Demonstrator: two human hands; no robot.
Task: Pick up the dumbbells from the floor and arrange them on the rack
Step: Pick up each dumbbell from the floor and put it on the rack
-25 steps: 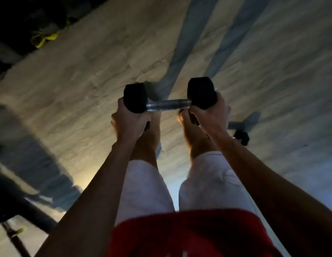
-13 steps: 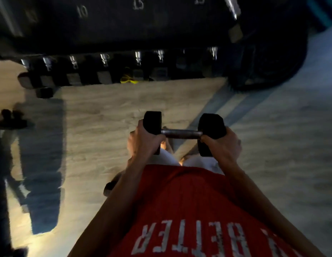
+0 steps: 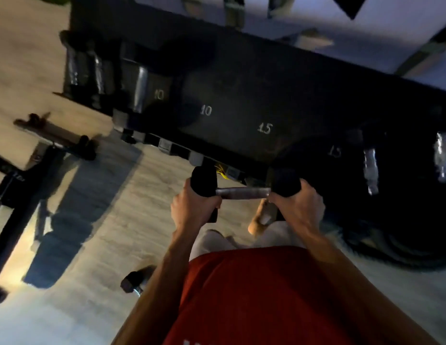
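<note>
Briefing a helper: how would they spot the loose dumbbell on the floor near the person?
From the dark rack, come down the pale floor to the person's left forearm. The loose dumbbell lies beside it, unheld, unlike the carried dumbbell.

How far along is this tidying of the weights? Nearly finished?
Partly. Done: the rack already carries weights, such as the 10 dumbbell and the 15 dumbbell. In hand: the left hand and right hand grip the held dumbbell by its ends, close in front of the rack, not yet set down. Left: at least one floor dumbbell lies beside the left arm.
</note>
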